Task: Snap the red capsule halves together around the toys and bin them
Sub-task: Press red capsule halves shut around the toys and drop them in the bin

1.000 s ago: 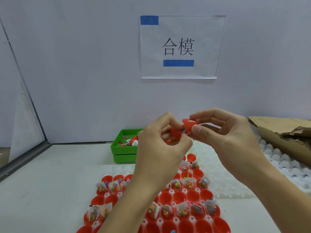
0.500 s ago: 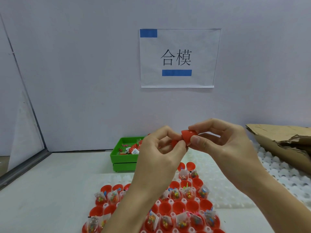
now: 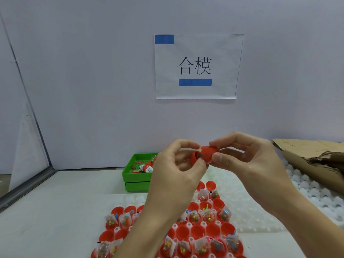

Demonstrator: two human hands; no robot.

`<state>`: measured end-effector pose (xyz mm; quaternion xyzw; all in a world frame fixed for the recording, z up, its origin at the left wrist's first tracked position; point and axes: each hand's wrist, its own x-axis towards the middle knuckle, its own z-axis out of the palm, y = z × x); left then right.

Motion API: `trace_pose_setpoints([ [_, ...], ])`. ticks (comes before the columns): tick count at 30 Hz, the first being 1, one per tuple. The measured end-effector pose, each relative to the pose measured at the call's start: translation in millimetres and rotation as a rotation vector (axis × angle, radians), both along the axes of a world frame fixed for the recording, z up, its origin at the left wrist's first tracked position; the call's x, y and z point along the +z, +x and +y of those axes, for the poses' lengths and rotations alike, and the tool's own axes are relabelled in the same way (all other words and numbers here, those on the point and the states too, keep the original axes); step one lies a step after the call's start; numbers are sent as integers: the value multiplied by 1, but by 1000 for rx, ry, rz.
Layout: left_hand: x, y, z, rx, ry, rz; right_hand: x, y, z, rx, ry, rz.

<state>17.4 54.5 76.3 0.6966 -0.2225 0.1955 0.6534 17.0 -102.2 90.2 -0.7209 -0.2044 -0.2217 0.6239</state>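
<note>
Both hands are raised in front of the wall, holding a red capsule between them. My right hand (image 3: 247, 161) pinches the outer red half (image 3: 209, 153) with thumb and fingers. My left hand (image 3: 178, 168) grips the other red half (image 3: 194, 158), which is partly hidden behind its fingers; the two halves meet at an angle. Below, a white tray (image 3: 188, 225) holds several red capsule halves (image 3: 195, 230), some with small bagged toys (image 3: 202, 245) in them. A green bin (image 3: 136, 176) with finished capsules stands at the back, left of my hands.
A paper sign (image 3: 195, 66) hangs on the white wall. Torn brown cardboard (image 3: 312, 161) lies at the right on white bubbled trays (image 3: 316, 198). A glass partition with a metal rail (image 3: 28, 187) bounds the left side of the white table.
The camera has tilted upward, so the tray sits lower in view. My hands stay together and the two halves have closed further onto each other.
</note>
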Motion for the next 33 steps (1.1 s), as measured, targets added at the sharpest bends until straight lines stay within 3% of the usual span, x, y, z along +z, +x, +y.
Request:
trace_pose_setpoints([
  [13, -3, 1, -2, 99, 36, -89, -6, 4, 4, -17, 101, -14],
  [33, -1, -3, 0, 112, 172, -174, -6, 3, 4, -45, 42, -73],
])
